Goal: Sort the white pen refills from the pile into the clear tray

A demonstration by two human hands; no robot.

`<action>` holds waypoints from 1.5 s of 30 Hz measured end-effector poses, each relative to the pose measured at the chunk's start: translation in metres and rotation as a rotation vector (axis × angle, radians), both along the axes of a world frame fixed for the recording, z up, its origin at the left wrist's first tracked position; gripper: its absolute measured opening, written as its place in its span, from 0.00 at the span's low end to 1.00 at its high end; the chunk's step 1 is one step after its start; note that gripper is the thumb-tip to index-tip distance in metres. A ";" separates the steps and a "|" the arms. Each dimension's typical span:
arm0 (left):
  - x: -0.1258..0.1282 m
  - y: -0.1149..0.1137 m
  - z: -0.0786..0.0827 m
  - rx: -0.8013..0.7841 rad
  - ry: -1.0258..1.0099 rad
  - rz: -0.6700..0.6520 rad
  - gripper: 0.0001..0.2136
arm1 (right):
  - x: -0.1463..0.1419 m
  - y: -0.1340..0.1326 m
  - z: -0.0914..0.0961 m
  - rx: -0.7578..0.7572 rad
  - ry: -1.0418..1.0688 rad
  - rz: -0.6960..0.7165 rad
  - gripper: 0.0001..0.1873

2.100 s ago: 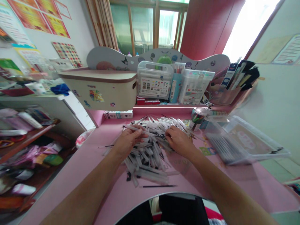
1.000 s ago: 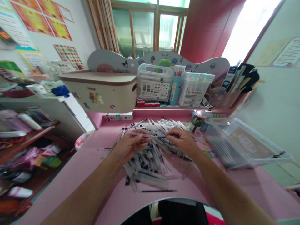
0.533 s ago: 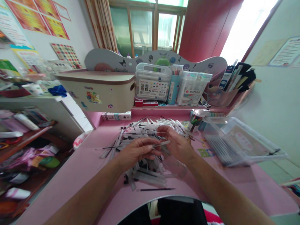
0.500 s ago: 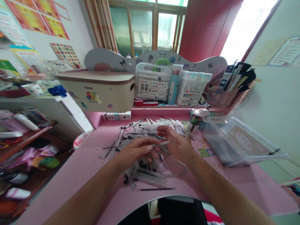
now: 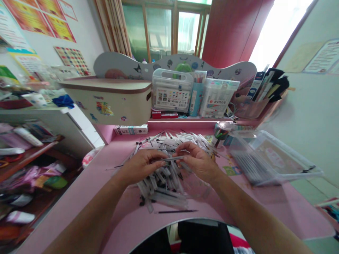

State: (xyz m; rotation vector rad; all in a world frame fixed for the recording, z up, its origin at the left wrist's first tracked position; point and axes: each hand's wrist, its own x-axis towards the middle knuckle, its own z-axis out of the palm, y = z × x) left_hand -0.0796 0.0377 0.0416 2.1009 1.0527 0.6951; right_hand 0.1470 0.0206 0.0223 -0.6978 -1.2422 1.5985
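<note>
My left hand [image 5: 144, 164] pinches the left end of a slim, pale pen barrel [image 5: 173, 158] between thumb and fingers. The barrel's right end is in the thumb and fingers of my right hand [image 5: 200, 163], so it lies almost level between the two. Below and behind both hands spreads a pile of loose pen parts [image 5: 169, 194], mostly translucent white barrels with small black pieces among them. Closer to my body, a dark pen refill [image 5: 176, 211] lies by itself on the pink desk [image 5: 106, 208].
To the right, an open clear plastic box [image 5: 280, 173] holds a row of slim sticks. A clear jar of pens [image 5: 222, 132] stands behind it. Along the back shelf are a lidded cream bin [image 5: 111, 106], marker cases [image 5: 172, 93] and a pink pen holder [image 5: 249, 106].
My left hand has shifted slightly left and up, and my right fingers have closed on the barrel's right end. The barrel now lies more level between both hands.
</note>
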 end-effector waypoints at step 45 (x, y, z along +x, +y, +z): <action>-0.096 -0.006 -0.004 -0.206 -0.028 0.621 0.11 | -0.067 0.015 0.018 1.096 -1.204 0.162 0.09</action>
